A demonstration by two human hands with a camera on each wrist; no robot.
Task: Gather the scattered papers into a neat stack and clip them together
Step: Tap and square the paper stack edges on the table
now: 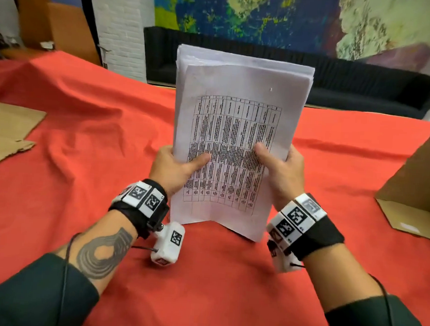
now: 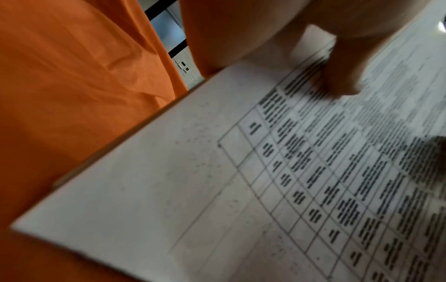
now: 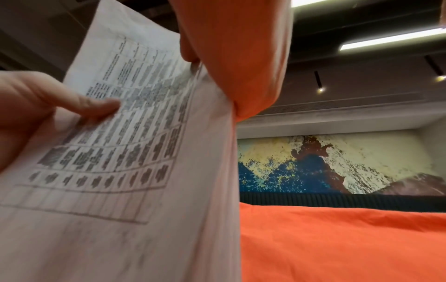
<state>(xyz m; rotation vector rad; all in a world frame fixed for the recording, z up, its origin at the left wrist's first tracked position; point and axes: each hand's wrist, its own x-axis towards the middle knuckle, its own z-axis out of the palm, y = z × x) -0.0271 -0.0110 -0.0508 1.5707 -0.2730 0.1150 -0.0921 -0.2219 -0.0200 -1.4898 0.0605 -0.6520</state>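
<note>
A stack of white papers [image 1: 236, 129] stands nearly upright with its lower edge near or on the red tablecloth [image 1: 85, 129]. The front sheet carries a printed table. My left hand [image 1: 176, 165] grips the stack's left edge, thumb across the front sheet. My right hand [image 1: 281, 167] grips the right edge, thumb on the print too. The upper edges of the sheets are slightly uneven. In the left wrist view the front sheet [image 2: 217, 190] fills the frame with my left thumb [image 2: 342, 76] on it. In the right wrist view the sheet [image 3: 135, 152] bends between both hands. No clip is in view.
A flat brown cardboard piece [image 1: 7, 130] lies on the cloth at the left. A brown cardboard box [image 1: 416, 190] stands at the right edge. Beyond the table are a dark sofa [image 1: 352, 85] and a painted wall [image 1: 268, 12].
</note>
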